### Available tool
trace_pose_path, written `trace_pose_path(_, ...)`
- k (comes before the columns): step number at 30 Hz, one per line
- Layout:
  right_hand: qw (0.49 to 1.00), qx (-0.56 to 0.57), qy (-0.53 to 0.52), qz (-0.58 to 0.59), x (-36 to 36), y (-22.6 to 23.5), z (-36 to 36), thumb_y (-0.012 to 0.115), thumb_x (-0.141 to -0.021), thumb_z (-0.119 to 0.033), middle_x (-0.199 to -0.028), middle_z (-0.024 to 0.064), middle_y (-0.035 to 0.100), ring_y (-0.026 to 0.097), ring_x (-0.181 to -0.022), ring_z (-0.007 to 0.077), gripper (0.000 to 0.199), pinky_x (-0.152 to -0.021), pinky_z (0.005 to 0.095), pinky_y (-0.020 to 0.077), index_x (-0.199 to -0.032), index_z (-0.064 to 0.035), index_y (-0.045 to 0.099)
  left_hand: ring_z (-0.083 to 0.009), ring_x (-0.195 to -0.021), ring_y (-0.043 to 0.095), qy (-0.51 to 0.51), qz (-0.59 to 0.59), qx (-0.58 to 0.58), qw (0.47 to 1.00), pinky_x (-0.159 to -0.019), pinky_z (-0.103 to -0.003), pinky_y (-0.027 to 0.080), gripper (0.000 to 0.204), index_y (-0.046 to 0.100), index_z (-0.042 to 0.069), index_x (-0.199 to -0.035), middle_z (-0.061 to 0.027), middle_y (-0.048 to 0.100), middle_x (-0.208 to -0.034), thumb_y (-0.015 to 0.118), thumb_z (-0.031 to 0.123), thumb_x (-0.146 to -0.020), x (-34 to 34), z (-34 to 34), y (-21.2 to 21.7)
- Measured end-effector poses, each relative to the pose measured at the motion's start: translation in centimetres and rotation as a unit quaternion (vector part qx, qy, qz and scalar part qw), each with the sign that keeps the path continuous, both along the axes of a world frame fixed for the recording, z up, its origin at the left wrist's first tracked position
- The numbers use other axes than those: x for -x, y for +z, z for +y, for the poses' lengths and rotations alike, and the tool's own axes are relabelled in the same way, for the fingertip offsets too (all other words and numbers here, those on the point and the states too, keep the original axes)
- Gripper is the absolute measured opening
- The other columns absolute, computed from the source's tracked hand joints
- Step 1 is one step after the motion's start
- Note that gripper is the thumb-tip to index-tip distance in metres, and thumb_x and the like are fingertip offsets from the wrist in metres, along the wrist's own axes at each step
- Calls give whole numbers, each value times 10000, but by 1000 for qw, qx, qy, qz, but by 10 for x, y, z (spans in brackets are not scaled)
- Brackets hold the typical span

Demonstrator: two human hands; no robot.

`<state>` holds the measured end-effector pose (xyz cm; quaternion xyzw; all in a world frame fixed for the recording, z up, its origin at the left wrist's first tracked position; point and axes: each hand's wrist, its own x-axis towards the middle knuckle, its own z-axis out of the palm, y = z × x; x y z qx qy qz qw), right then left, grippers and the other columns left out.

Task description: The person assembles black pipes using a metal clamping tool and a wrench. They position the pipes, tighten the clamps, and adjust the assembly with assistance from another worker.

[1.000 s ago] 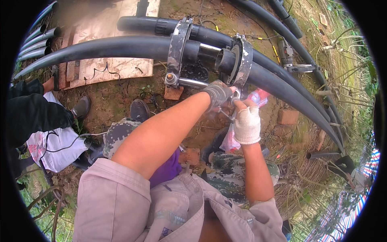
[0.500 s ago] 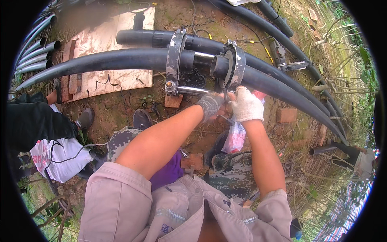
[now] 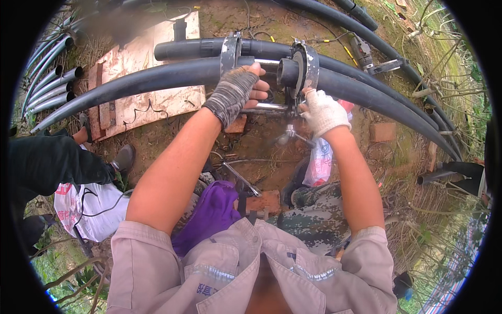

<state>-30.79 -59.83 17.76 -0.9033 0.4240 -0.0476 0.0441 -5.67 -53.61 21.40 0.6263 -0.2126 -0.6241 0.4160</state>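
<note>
My left hand (image 3: 234,93), in a grey knit glove with bare fingertips, is open over the left clamp ring (image 3: 229,52) and the end of the left black pipe (image 3: 157,77). Its fingers are stretched out, and whether they touch the pipe is hard to tell. In a white glove, my right hand (image 3: 325,112) has its fingers curled around the lower end of the right clamp ring (image 3: 312,65). That ring encircles the right black pipe (image 3: 361,91), whose open end faces the left pipe across a gap. Below, a blurred metal T-shaped tool (image 3: 289,134) hangs beside a shiny rod (image 3: 266,108).
A long-handled wrench (image 3: 240,178) lies near a brick (image 3: 263,201) and a purple cloth (image 3: 209,217). More black pipe (image 3: 209,48) runs behind. Another person's leg (image 3: 63,159) and a white sack (image 3: 94,209) are at left. A brick (image 3: 383,132) lies at right.
My left hand has left the lower part of the right clamp and moved left and up to the left clamp, its fingers opening. The right hand stays at its clamp. The wrench has come into view.
</note>
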Motion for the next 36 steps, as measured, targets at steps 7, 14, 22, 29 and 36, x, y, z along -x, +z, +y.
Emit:
trace_pose_path(7,979,-119,-132,101,-18,24,8,677,-934,-362,-975,206,709,695,-906,413,346,-827,506,549,-1098,-64,611,-121,-724,683,116,-58,5,992,-605,-281,568,432,614,123,-1266,-38,718,-945,592,475,-1016,-44,13,-16)
trace_pose_path(14,996,-72,-22,53,9,6,1,654,-945,-374,-996,204,708,699,-942,396,337,-832,514,547,-1109,-84,603,-99,-718,654,138,-110,18,984,-584,-277,542,433,580,123,-1310,-31,711,-985,577,448,-1025,-37,18,-30)
trace_pose_path(22,997,-22,67,42,16,-3,8,715,-883,-195,-1028,161,643,641,-967,381,347,-788,492,534,-1195,-131,577,-115,-603,601,159,-17,134,978,-553,-277,517,347,594,66,-1181,-49,656,-864,627,363,-1004,-22,16,-48)
trace_pose_path(29,990,-73,-109,54,-24,10,25,721,-893,-337,-953,218,709,703,-878,390,364,-755,514,536,-1127,-87,599,-119,-618,593,184,-164,146,958,-568,-305,508,285,653,84,-1088,-35,641,-800,655,350,-985,-33,16,-70)
trace_pose_path(36,994,-38,-82,65,-1,2,9,666,-927,-481,-909,228,723,703,-865,430,438,-754,517,550,-1025,-56,621,-87,-729,584,170,-118,71,976,-592,-277,521,352,611,119,-1266,-30,701,-986,595,380,-1030,-43,25,-41)
